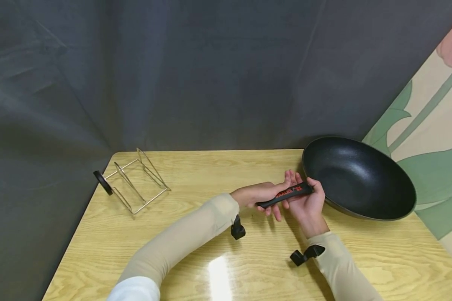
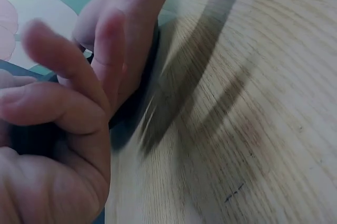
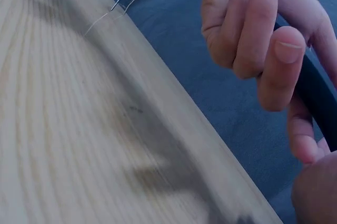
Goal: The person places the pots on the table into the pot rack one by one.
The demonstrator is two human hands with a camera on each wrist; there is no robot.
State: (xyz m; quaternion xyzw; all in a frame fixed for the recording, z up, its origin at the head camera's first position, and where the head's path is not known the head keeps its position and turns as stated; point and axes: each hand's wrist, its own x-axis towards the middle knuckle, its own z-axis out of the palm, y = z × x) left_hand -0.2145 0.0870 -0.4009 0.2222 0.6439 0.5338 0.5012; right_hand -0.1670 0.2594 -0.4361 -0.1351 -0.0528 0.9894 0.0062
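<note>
A black wok (image 1: 358, 179) is at the right side of the table, its dark inside facing up. Its black handle (image 1: 291, 191), marked with red lettering, points left toward the table's middle. Near the handle's free end my left hand (image 1: 261, 193) grips it, fingers curled in the left wrist view. Closer to the pan, my right hand (image 1: 306, 205) holds the handle from below, palm up, with the thumb over it. The right wrist view has the left hand's fingers (image 3: 253, 39) bent beside the dark handle (image 3: 318, 95).
A metal wire rack (image 1: 137, 184) with a black round part (image 1: 103, 182) stands at the table's left back corner. Dark grey cloth (image 1: 211, 75) hangs behind the wooden table (image 1: 196, 259). A flower-patterned surface (image 1: 437, 167) lies beyond the right edge.
</note>
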